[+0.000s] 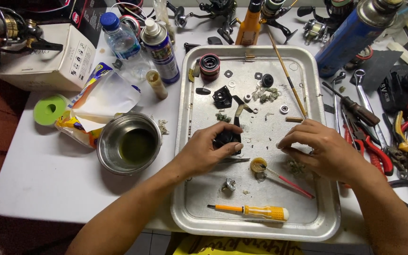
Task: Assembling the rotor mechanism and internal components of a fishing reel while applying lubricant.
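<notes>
My left hand (208,150) grips a black fishing-reel body (226,137) on a metal tray (327,208); the reel's metal arm sticks up behind it. My right hand (319,147) hovers low over the tray's right side with fingers curled together; whether it pinches a small part I cannot tell. Between the hands lie tweezers (234,160), a small yellow cap (259,164) and a red-handled brush (293,184). A yellow screwdriver (253,210) lies near the tray's front edge.
A steel bowl of dark oil (129,143) stands left of the tray. Small washers, a spool (209,66) and black parts litter the tray's back. Pliers and wrenches (378,137) lie at the right. Spray cans, a water bottle (119,37) and a box (48,59) stand behind.
</notes>
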